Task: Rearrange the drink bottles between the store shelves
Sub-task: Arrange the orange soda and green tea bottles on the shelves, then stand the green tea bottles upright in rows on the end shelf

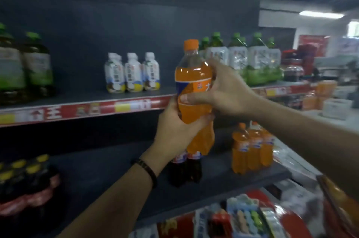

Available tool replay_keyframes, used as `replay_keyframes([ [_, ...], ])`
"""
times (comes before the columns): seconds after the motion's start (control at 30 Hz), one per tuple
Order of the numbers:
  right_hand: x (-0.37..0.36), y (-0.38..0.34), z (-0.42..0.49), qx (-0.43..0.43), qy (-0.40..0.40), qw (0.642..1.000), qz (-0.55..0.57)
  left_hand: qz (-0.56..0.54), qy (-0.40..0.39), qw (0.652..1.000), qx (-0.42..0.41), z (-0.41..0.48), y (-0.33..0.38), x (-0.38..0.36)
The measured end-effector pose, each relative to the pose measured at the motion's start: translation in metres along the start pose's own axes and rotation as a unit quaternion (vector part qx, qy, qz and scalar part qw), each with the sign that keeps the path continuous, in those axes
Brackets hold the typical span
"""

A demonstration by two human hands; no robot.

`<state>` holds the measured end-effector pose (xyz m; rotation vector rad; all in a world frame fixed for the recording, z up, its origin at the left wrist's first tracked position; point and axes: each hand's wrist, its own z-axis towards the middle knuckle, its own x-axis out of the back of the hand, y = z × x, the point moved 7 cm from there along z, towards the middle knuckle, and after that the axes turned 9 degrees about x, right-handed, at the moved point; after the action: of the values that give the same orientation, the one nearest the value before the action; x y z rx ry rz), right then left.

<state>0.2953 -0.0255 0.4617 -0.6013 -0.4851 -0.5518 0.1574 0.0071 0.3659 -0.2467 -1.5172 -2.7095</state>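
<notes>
Dark grey shelving unit (120,30) with matte back panel fills most of view. Upper shelf edge carries a red price strip (87,109); a second dark shelf board (116,169) sits below it. Right of the unit: white wall (281,18), red poster (312,43), lit ceiling tube (321,14) above. Lighting dim at unit, brighter to its right. Frame blurred.

Orange soda bottle (194,80) upright in both hands
</notes>
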Motion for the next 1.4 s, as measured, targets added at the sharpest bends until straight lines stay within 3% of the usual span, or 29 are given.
replay_keyframes([
  [0.13,-0.001,0.069,-0.057,-0.036,-0.042,0.995,-0.082,-0.029,-0.015,0.999,0.038,-0.011,-0.064,-0.073],
  [0.33,-0.034,0.211,-0.120,-0.130,-0.113,0.984,-0.046,0.002,-0.056,0.986,0.158,-0.002,-0.191,-0.145],
  [0.57,-0.103,0.346,-0.193,-0.243,-0.040,0.960,0.135,0.043,-0.048,0.967,0.245,0.053,-0.304,-0.194],
  [0.7,-0.130,0.386,-0.220,-0.272,-0.020,0.948,0.161,0.067,-0.070,0.958,0.268,0.074,-0.346,-0.214],
  [1.0,-0.145,0.419,-0.224,-0.279,-0.039,0.955,0.094,0.084,-0.059,0.950,0.296,0.089,-0.365,-0.235],
  [1.2,-0.116,0.385,-0.240,-0.292,-0.070,0.954,0.023,0.187,-0.069,0.936,0.291,0.037,-0.332,-0.220],
  [1.3,-0.098,0.346,-0.258,-0.255,-0.120,0.957,-0.074,0.255,-0.112,0.924,0.260,-0.013,-0.304,-0.207],
  [1.4,-0.088,0.314,-0.284,-0.273,-0.187,0.938,-0.100,0.310,-0.188,0.901,0.240,-0.059,-0.274,-0.196],
])
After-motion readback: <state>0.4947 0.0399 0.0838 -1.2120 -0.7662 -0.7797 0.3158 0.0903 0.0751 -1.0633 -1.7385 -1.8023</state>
